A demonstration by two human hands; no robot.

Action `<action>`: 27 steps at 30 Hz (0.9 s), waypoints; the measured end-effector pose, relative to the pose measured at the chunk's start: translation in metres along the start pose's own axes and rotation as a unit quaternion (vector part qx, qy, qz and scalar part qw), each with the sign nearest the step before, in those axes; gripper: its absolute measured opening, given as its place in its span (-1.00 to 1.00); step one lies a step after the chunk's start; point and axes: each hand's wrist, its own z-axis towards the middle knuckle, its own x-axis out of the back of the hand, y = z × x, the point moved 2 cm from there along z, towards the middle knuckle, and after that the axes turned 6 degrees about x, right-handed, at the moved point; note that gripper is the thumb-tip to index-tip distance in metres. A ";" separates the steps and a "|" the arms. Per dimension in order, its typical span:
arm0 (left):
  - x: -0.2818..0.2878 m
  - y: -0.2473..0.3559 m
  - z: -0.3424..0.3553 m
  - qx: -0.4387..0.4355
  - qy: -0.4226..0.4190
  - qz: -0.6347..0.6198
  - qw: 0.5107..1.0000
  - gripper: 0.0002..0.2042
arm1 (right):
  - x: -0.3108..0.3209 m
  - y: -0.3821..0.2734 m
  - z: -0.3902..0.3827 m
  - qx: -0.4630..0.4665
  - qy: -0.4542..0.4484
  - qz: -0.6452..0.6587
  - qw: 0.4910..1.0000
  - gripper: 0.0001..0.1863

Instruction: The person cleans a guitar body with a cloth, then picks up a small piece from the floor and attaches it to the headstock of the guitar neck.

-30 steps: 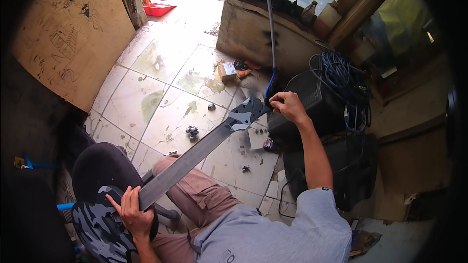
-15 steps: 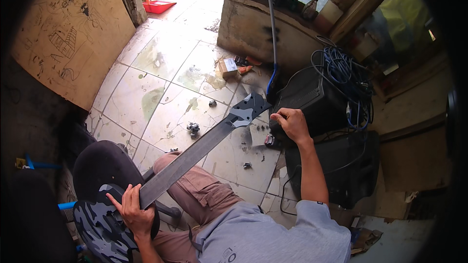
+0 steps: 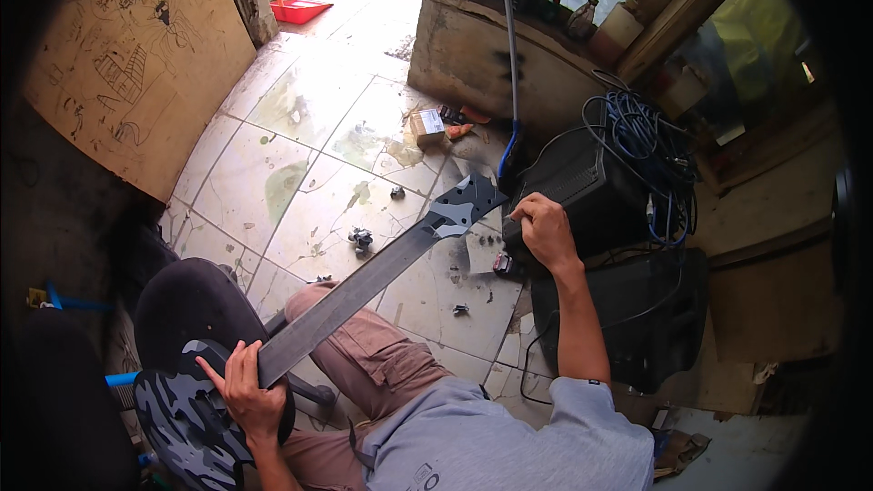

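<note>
An electric guitar [image 3: 350,295] with a grey-and-black camouflage finish slants across my lap, bare of strings. Its body rests on a round black stool seat [image 3: 182,295] at the lower left. My left hand [image 3: 245,391] wraps the neck where it joins the body, index finger stretched along the body. The headstock [image 3: 466,205], with open holes and no tuners fitted, points up and right. Just right of its tip, apart from it, my right hand [image 3: 544,225] is closed with thumb and index pinched together. Whatever may be between those fingertips is too small to make out.
Small dark metal parts [image 3: 361,239] lie scattered on the tiled floor beyond the neck. Farther back are a small cardboard box [image 3: 426,125] and a red dustpan [image 3: 300,10]. Two black cases [image 3: 627,309] with coiled cables [image 3: 637,127] stand at the right. A drawn-on board [image 3: 136,64] is at the left.
My right hand shifts very slightly, its wrist and fingers turning near the headstock. My left hand and the guitar stay nearly in place.
</note>
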 end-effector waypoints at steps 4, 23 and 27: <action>0.001 0.001 0.000 0.001 0.005 -0.001 1.000 -0.51 | 0.004 -0.017 0.005 -0.011 -0.008 -0.021 1.000 -0.80; -0.004 -0.007 -0.004 0.004 -0.014 -0.013 1.000 -0.45 | -0.013 -0.029 0.039 0.121 -0.109 0.143 0.976 -0.76; -0.002 -0.007 -0.004 0.003 -0.018 -0.015 1.000 -0.45 | -0.013 -0.028 0.039 0.144 -0.099 0.128 0.976 -0.76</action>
